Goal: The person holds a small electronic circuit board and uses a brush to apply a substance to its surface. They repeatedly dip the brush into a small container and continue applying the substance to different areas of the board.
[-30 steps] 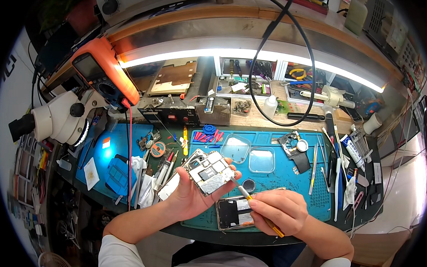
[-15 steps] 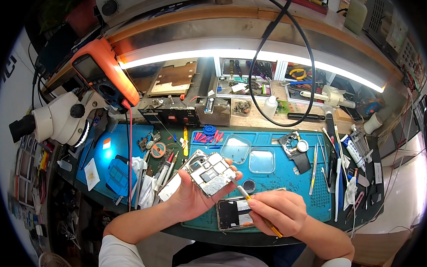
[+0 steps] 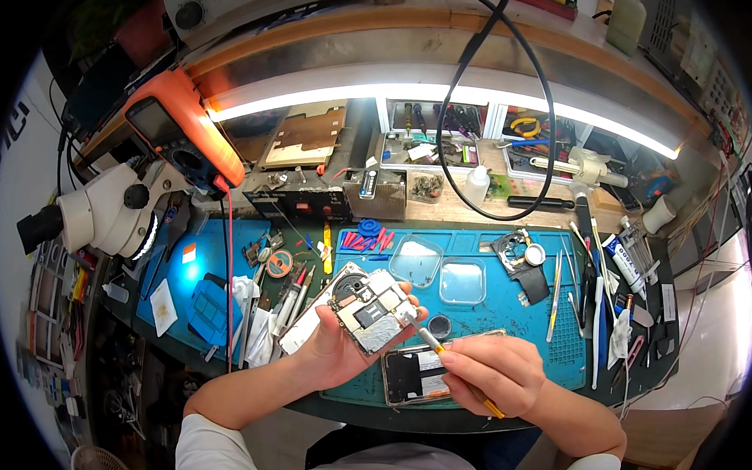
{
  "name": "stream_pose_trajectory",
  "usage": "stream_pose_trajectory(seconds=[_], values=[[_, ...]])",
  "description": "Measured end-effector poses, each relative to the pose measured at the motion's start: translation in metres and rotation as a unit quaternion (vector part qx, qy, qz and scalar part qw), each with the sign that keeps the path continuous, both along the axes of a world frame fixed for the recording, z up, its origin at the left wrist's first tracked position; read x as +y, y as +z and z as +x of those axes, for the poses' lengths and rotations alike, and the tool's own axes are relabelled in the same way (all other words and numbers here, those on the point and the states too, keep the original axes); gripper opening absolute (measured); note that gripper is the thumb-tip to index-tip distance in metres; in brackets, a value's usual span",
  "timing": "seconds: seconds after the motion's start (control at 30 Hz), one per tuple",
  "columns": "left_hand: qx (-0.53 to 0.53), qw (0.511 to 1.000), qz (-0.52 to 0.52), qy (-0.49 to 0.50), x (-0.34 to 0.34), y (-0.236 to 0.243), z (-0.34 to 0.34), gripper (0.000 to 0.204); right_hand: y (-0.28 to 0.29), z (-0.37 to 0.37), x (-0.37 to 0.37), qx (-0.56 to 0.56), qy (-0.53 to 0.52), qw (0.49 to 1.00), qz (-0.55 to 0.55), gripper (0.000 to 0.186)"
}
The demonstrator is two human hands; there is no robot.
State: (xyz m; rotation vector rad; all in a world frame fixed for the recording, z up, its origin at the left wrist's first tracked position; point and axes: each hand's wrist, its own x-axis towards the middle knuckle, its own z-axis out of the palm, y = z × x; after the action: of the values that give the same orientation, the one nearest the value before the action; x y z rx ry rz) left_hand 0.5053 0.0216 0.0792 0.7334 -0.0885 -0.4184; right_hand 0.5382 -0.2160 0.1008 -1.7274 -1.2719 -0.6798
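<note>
My left hand (image 3: 332, 351) is closed around the edges of a phone circuit board (image 3: 364, 331), with its thumb on the near left side and fingertips showing at the far right edge. Silver shields and a dark square cover parts of the board. In my right hand (image 3: 501, 373) is a slim brush (image 3: 430, 340) with a silver ferrule and yellowish handle, pinched like a pen. Its tip meets the board's right edge; whether it presses there I cannot tell. Below the board, an opened phone (image 3: 407, 376) with black and white parts lies on the blue mat (image 3: 511, 321).
Two clear plastic lids (image 3: 462, 282) and a small dark round pot (image 3: 439, 326) sit on the mat. Tweezers (image 3: 555, 299) and brushes line the right. At left are a microscope (image 3: 102, 213) and an orange multimeter (image 3: 186, 130). A black cable (image 3: 547, 105) loops overhead.
The board has tilted slightly in my left hand, so its shields catch the light differently. My right hand and the brush have shifted very little.
</note>
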Motion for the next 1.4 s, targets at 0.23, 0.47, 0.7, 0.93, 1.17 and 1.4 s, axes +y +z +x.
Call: stream_pose_trajectory(seconds=[0.23, 0.47, 0.7, 0.93, 1.17, 1.4], values=[[-0.025, 1.0, 0.004, -0.003, -0.0007, -0.0016, 0.0004, 0.111, 0.0005, 0.0011, 0.0012, 0.004, 0.016, 1.0, -0.003, 0.028], [-0.013, 1.0, 0.02, 0.009, -0.0018, 0.0033, 0.0016, 0.114, 0.0011, 0.0011, 0.0012, -0.01, 0.018, 1.0, -0.008, 0.028], [-0.017, 1.0, 0.016, 0.0, 0.0008, 0.0016, 0.0014, 0.112, -0.0022, 0.0022, -0.0015, -0.014, -0.005, 1.0, -0.003, 0.028], [-0.008, 1.0, 0.007, -0.01, 0.0005, 0.0025, -0.0005, 0.113, -0.0015, 0.0029, -0.0004, -0.013, 0.004, 1.0, -0.008, 0.028], [-0.007, 1.0, -0.011, -0.004, 0.0007, 0.001, 0.0001, 0.114, -0.0019, 0.0031, -0.0011, -0.013, 0.001, 1.0, -0.006, 0.028], [-0.009, 1.0, -0.018, 0.005, 0.002, -0.0025, 0.0007, 0.113, -0.0002, 0.0024, -0.0019, -0.01, 0.002, 1.0, -0.005, 0.027]])
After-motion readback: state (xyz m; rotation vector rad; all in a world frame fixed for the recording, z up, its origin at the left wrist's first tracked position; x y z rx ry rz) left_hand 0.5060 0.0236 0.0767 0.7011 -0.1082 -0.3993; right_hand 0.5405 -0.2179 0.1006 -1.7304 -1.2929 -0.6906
